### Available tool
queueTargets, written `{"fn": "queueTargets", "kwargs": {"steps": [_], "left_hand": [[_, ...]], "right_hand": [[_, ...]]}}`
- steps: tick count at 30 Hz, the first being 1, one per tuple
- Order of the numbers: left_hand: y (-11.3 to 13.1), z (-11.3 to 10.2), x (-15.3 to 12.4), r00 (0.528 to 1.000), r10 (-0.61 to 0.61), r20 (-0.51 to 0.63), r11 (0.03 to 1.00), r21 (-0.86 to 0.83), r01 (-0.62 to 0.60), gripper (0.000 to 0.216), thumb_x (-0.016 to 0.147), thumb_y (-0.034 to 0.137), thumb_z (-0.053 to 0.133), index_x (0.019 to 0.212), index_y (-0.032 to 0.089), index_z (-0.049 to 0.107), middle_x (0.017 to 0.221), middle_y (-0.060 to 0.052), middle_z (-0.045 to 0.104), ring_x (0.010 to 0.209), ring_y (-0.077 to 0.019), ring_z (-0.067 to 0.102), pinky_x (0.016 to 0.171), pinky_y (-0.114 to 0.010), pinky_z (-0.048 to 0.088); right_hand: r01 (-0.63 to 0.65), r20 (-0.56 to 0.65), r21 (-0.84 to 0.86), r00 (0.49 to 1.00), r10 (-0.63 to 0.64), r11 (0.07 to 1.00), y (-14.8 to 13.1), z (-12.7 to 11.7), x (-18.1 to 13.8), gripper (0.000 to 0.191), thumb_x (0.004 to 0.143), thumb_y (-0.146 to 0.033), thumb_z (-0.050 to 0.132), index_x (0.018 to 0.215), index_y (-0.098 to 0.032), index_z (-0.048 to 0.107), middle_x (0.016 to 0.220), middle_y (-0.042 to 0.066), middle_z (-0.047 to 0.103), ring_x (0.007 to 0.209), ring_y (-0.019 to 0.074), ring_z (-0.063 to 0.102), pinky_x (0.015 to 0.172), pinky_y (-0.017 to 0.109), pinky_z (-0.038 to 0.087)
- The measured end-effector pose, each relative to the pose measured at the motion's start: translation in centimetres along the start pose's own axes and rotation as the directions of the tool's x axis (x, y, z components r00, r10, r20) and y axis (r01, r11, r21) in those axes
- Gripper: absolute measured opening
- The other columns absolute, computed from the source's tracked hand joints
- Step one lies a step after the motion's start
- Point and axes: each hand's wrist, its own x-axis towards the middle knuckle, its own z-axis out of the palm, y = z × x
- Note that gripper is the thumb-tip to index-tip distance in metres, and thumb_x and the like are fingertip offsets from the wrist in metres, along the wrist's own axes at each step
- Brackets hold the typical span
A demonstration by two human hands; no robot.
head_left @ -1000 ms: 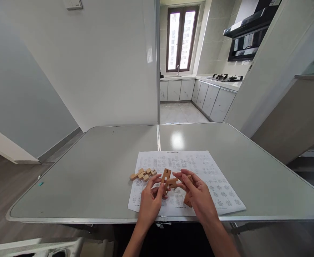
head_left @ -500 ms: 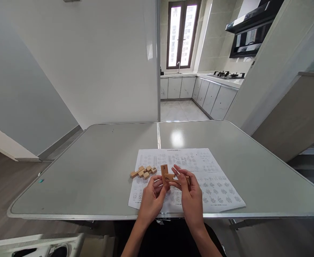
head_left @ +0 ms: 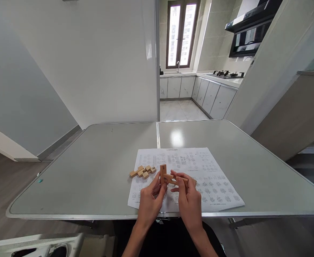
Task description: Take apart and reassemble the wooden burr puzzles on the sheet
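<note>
My left hand (head_left: 150, 200) is closed around the lower part of a wooden puzzle piece (head_left: 163, 168) that stands upright and is marked "2". A second, notched wooden puzzle piece (head_left: 169, 178) lies crosswise against it, with a handwritten mark near its left end. The fingers of my right hand (head_left: 190, 200) pinch that crosswise piece toward its right end. Whether the two pieces interlock cannot be made out. To the left, several more wooden puzzle pieces (head_left: 145, 175) lie in a small cluster, partly on the printed sheet (head_left: 223, 173) beneath my hands.
The sheet carries rows of small line diagrams. It rests on a grey table (head_left: 65, 171) with a metal edge and a centre seam. A small green bit (head_left: 40, 181) lies near the left edge. A white object (head_left: 36, 242) stands below the table at lower left.
The crosswise piece has tilted, its right end now lower and showing beyond my right hand. My right fingers have shifted their grip along it. The upright piece stays in my left hand.
</note>
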Motion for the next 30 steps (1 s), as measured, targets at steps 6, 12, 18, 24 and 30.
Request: {"fn": "queueTargets", "kwargs": {"steps": [6,12,18,24,30], "left_hand": [[-0.8,0.0,0.0,0.997,0.004,-0.075,1.000,0.005,-0.004,0.055,0.095,0.041,0.066,0.147,0.024,0.056,0.123,-0.003,0.077,0.106,-0.0272,0.077,0.097,-0.042,0.062],[-0.7,0.1,-0.2,0.997,0.019,-0.076,0.999,0.050,-0.015,0.053,0.095,0.039,0.065,0.146,0.026,0.057,0.126,-0.002,0.075,0.111,-0.0283,0.074,0.101,-0.044,0.060],[-0.3,0.2,-0.2,0.998,0.042,-0.042,0.996,0.082,-0.039,0.053,0.096,0.039,0.063,0.147,0.026,0.057,0.118,-0.001,0.079,0.103,-0.0275,0.076,0.093,-0.040,0.064],[-0.1,-0.1,-0.3,0.998,0.053,-0.016,0.997,0.062,-0.052,0.055,0.096,0.039,0.064,0.149,0.025,0.055,0.116,-0.003,0.079,0.095,-0.0246,0.078,0.091,-0.038,0.063],[-0.5,-0.1,-0.3,0.999,0.048,0.005,0.998,0.042,-0.048,0.056,0.099,0.040,0.061,0.150,0.021,0.053,0.112,-0.005,0.080,0.092,-0.0232,0.077,0.089,-0.036,0.063]], "right_hand": [[0.041,0.046,-0.249,0.998,-0.030,0.968,0.0,-0.8,-0.1,0.050,0.101,-0.067,0.038,0.102,-0.024,0.062,0.101,0.011,0.077,0.070,0.0248,0.073,0.061,0.036,0.056],[0.135,0.158,-0.402,0.985,-0.076,0.906,-0.3,-1.6,-0.1,0.046,0.104,-0.065,0.034,0.090,-0.026,0.054,0.064,0.000,0.067,0.052,0.0201,0.063,0.052,0.030,0.044],[0.122,0.154,-0.353,0.985,-0.071,0.927,-0.2,-1.4,-0.2,0.043,0.106,-0.061,0.031,0.091,-0.026,0.052,0.070,0.001,0.066,0.057,0.0206,0.063,0.056,0.031,0.047],[0.134,0.081,-0.266,0.990,-0.116,0.955,-0.1,0.5,-1.0,0.042,0.105,-0.061,0.033,0.099,-0.025,0.054,0.083,0.006,0.069,0.069,0.0224,0.068,0.063,0.034,0.054],[0.160,0.180,-0.340,0.978,-0.103,0.926,-1.1,0.2,-1.2,0.034,0.108,-0.051,0.031,0.106,-0.024,0.053,0.096,0.008,0.072,0.076,0.0239,0.073,0.061,0.035,0.057]]}}
